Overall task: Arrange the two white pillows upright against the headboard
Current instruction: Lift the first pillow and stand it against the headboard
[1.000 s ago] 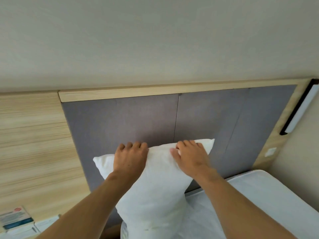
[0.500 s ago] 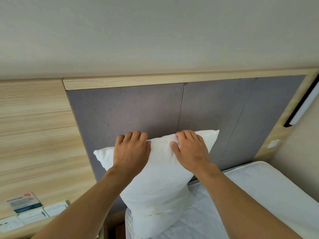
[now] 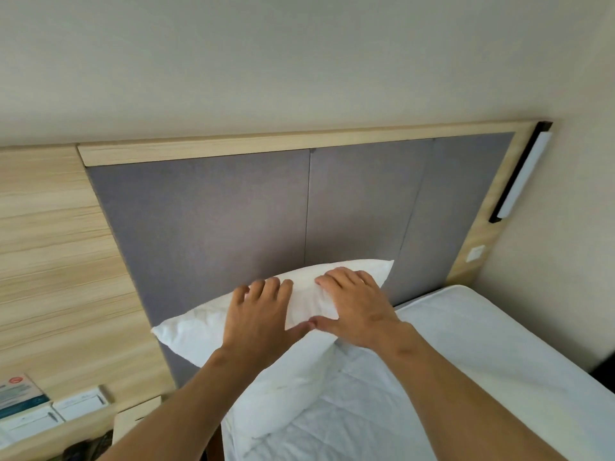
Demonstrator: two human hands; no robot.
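Nearest the camera, two bare forearms rose from the lower edge of the frame over the white quilted mattress cover [image 3: 382, 410], which filled the lower right. At frame centre the left hand [image 3: 258, 319] and right hand [image 3: 357, 307] lay palm-down, side by side, on the upper part of a soft white fabric pillow [image 3: 206, 331]; the fingers [image 3: 266, 284] were spread and nearly flat, pressing rather than gripping, with the thumbs almost meeting low on the pillow's face. Compared with a second earlier, when both hands curled over the pillow's top edge and it stood taller against the panel, the hands had flattened and the pillow's top now sat lower on the grey upholstered headboard [image 3: 206, 221], sloping down toward the frame's left. This suggests the pillow was being patted into a settled lean, so its placement seemed close to finished. The pillow stood on the mattress at centre left, its back touching the headboard. A second white pillow could not be told apart in this view. Behind lay the pale wooden headboard frame [image 3: 253, 144], at the upper right a long white wall lamp [image 3: 525, 174], and at the lower left a small printed card [image 3: 20, 390].
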